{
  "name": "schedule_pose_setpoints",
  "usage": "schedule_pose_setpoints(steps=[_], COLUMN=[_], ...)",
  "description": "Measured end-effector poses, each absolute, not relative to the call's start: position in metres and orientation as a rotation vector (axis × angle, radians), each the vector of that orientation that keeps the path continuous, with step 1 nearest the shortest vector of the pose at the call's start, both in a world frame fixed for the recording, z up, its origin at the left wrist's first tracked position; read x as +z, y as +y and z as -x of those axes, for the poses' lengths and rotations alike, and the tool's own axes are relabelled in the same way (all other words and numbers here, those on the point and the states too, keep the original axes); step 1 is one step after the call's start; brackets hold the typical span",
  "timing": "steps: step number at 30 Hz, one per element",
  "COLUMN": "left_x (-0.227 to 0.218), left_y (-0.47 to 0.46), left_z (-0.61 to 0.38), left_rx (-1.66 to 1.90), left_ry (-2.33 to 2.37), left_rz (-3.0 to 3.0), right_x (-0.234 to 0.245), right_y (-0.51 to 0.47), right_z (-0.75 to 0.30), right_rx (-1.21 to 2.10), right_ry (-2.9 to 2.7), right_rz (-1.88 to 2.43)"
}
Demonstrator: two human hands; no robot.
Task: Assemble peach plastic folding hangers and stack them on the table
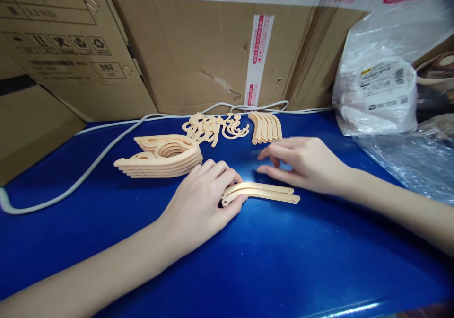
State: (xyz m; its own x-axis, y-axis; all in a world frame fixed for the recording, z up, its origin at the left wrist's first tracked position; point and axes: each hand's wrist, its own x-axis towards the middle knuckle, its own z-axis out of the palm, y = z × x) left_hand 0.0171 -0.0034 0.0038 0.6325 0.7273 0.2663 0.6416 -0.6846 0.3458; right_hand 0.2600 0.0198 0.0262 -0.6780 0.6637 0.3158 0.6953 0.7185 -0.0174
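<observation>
My left hand (204,197) rests on the blue table (269,261), fingers curled around the left end of a pair of long, curved peach plastic strips (264,192) lying flat. Just behind those strips my right hand (301,164) hovers with fingers stretched out leftward and nothing in it. A stack of peach curved hanger bodies (163,157) lies left of my left hand. Further back sit a heap of peach hooks (213,128) and a small row of curved peach pieces (266,126).
Cardboard boxes (198,53) wall off the back and left of the table. A white cable (106,150) runs along the back edge and off to the left. Clear plastic bags (379,86) with a labelled white packet lie at the right.
</observation>
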Motion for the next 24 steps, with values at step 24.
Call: schedule_pose_setpoints(steps=[24], left_x=[0.010], left_y=[-0.006], left_z=[-0.012], left_rx=[0.564], left_ry=[1.158], left_rz=[-2.483], right_x=[0.053], right_y=[0.136], right_z=[-0.185], right_rx=[0.040], right_ry=[-2.592], right_rz=[1.726])
